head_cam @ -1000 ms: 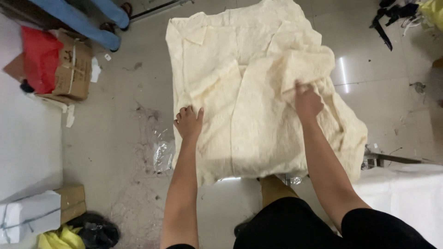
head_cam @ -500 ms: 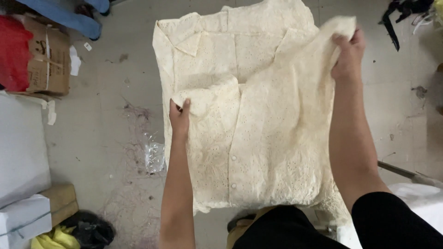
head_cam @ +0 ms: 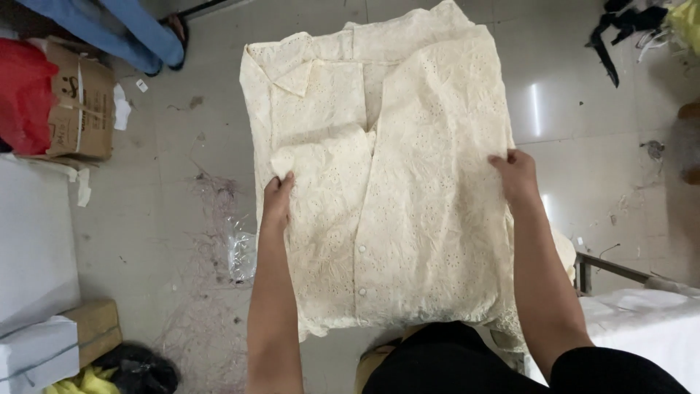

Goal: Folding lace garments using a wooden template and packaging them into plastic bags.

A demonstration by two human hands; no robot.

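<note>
A cream eyelet-lace shirt (head_cam: pixel 408 160) with a collar and small white buttons lies spread flat in front of me, its front facing up. My left hand (head_cam: pixel 277 201) grips the shirt's left edge, where a folded sleeve lies across the front. My right hand (head_cam: pixel 516 175) presses flat on the shirt's right edge, fingers pointing inward. Both forearms reach out from black sleeves at the bottom. What the shirt rests on is hidden beneath it.
A cardboard box (head_cam: pixel 82 109) with a red bag (head_cam: pixel 25 95) stands at the left. Another person's blue trouser legs (head_cam: pixel 124 29) are at the top left. White fabric (head_cam: pixel 649 328) lies at the lower right, dark straps (head_cam: pixel 620 29) at the top right. Crumpled plastic (head_cam: pixel 240 255) lies on the grey floor.
My right hand lifted the shirt's right half, folded it over the front and came down onto the right edge. My left hand stayed on the left edge.
</note>
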